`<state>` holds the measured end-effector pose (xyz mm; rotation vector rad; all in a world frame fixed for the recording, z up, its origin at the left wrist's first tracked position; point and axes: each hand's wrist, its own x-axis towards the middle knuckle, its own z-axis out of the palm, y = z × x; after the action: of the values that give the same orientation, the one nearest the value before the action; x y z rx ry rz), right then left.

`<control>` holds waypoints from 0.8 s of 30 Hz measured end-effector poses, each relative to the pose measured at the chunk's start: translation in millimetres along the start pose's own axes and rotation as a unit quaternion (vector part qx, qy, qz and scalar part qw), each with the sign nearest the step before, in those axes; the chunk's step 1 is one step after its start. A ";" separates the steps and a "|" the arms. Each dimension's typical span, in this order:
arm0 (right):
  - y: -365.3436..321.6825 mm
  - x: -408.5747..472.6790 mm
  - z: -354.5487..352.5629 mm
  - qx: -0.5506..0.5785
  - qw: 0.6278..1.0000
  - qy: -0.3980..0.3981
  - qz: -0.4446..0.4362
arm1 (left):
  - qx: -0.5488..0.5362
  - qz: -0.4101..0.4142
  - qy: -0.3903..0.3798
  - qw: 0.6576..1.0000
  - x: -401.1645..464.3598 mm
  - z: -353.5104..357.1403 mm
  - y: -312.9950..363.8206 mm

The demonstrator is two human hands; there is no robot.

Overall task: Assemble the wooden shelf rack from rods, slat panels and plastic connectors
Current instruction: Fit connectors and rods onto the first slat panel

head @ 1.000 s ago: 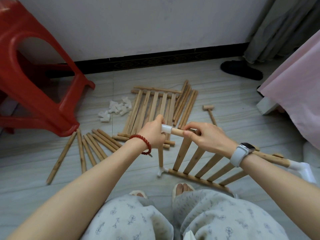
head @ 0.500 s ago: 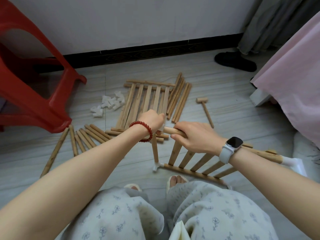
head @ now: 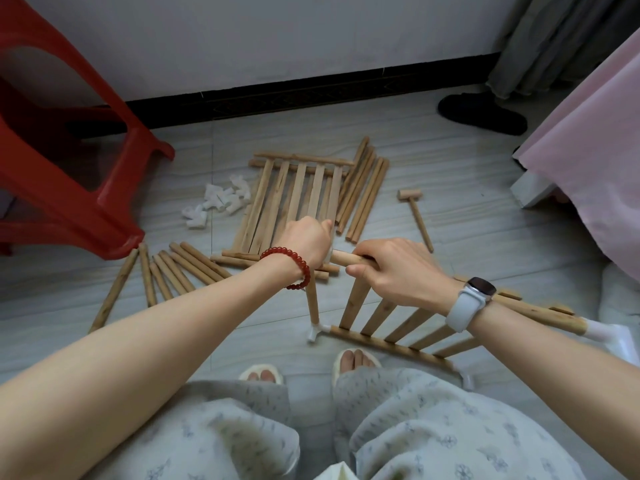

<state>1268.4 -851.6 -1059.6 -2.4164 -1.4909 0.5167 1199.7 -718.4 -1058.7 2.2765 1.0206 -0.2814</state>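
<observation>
Red stool [head: 65, 174]: far left, on floor.
Loose rods [head: 166, 271]: floor, beside stool.
Plastic connectors [head: 218, 202]: white heap, near flat slat panel [head: 294, 199].
Left hand [head: 306, 242]: clenched over corner connector atop upright rod [head: 312, 303].
Right hand [head: 398, 271]: grasping top rail [head: 346, 259] of standing panel [head: 398, 323].
Mallet [head: 415, 213]: floor, right.

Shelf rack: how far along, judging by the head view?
Early. Done: one slat panel stands upright with white connectors at its lower corners and a post in one. In hand: left hand grips the top corner joint while right hand holds the panel's top rail. Left: flat slat panels, loose rods, spare connectors; the mallet lies unused.
</observation>
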 end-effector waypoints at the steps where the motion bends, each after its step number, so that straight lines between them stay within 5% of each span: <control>1: 0.7 -0.6 -0.1 0.002 1.000 -0.001 0.002 | 0.006 0.002 0.002 1.000 -1.0 0.5 1.7; 9: 6.0 -7.0 -0.5 0.011 1.000 0.004 0.018 | 0.000 0.014 0.013 1.000 1.9 7.7 3.0; 18: 7.5 -15.7 -1.1 -0.018 1.000 0.011 0.006 | -0.088 0.042 -0.102 0.990 -2.8 3.1 7.9; 24: 8.6 -20.0 0.7 -0.057 0.998 0.029 -0.015 | -0.162 0.090 -0.099 0.978 -17.4 -2.0 -3.0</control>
<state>1266.9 -873.3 -1060.3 -2.4665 -1.5707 0.3611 1185.5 -726.1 -1051.1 1.9832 0.6968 -0.2402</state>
